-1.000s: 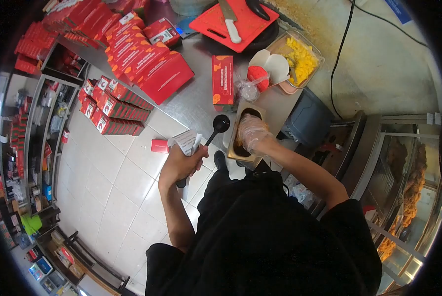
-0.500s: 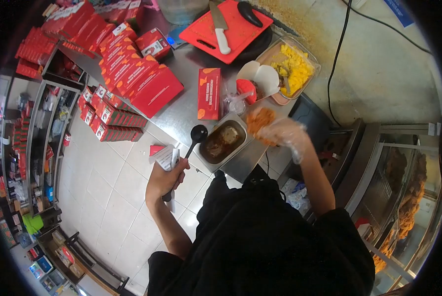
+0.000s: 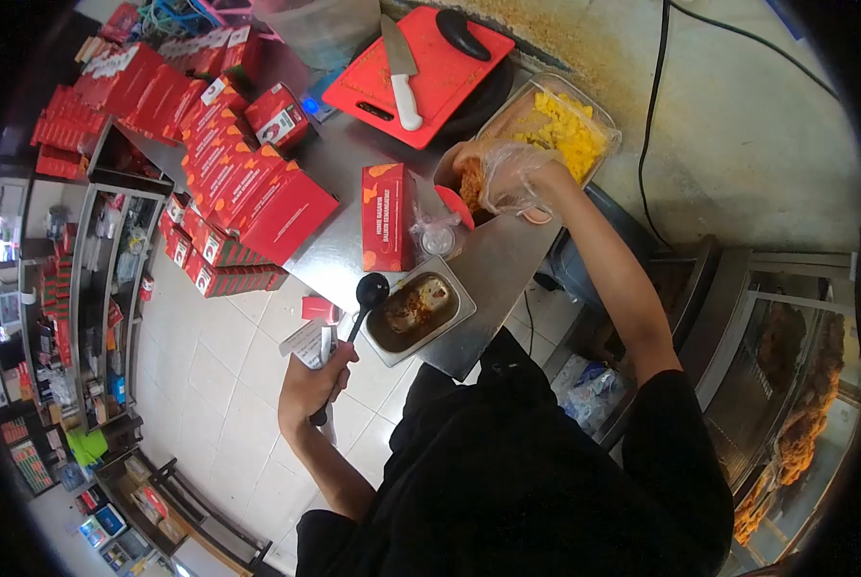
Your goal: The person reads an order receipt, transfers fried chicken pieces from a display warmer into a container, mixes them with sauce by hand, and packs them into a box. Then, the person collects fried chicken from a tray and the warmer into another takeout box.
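My left hand (image 3: 310, 389) is closed round the handle of a black ladle (image 3: 373, 290), its bowl beside the rim of a metal pan. A printed paper slip (image 3: 305, 338) is tucked in the same hand. The metal pan (image 3: 466, 310) contains brown sauce and stands at the table's near edge. In a clear plastic glove, my right hand (image 3: 515, 178) grips a piece of fried chicken (image 3: 472, 183) at the opening of a red-and-white food box (image 3: 455, 204). The fingertips are partly hidden by the glove and chicken.
A red carton (image 3: 385, 219) stands beside small lidded cups (image 3: 437, 238). Behind lie a knife (image 3: 404, 87) and an eggplant-like dark object (image 3: 462, 35) on a red cutting board (image 3: 363, 85). A tray of yellow food (image 3: 570, 135) borders the wall. Stacked red boxes (image 3: 257, 197) fill the left.
My right hand has carried the fried chicken from beside the pan up to the food box. My left hand keeps the ladle and paper slip. The view has shifted slightly.
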### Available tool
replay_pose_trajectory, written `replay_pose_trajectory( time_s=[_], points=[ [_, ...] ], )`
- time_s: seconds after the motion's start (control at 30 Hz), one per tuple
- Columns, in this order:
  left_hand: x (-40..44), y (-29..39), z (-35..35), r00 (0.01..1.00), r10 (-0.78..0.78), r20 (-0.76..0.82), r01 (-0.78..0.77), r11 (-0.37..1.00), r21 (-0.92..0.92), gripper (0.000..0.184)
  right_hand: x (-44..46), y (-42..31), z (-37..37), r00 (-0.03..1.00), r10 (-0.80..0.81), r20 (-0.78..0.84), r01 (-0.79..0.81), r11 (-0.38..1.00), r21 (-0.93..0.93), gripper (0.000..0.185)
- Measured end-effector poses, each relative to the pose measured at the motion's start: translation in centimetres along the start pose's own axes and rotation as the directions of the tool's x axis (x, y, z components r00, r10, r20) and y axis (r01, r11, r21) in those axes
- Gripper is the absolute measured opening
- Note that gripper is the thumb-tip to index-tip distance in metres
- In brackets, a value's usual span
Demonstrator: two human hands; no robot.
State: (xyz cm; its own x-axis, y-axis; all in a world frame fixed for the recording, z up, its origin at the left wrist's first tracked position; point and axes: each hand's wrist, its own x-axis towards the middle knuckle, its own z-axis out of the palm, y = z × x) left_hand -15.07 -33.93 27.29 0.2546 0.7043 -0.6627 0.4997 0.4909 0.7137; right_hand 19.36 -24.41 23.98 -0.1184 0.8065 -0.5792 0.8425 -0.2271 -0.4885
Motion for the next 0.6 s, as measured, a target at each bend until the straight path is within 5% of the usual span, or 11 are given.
replay_pose_trajectory(
  time_s=[0.2,0.6],
  points=[
    [0.5,0.3,0.4,0.999,-0.004,0.035,0.004,1.0,0.015,0.014,-0.2,2.3,-1.2,0.999,-0.009,0.042,0.005,0.997,0.082,0.027],
    [0.4,-0.8,0.4,0.995,-0.048,0.083,0.036,0.989,0.145,0.016,-0.2,1.1,-0.3,0.999,0.049,0.007,-0.049,0.998,-0.044,0.024]
  ],
)
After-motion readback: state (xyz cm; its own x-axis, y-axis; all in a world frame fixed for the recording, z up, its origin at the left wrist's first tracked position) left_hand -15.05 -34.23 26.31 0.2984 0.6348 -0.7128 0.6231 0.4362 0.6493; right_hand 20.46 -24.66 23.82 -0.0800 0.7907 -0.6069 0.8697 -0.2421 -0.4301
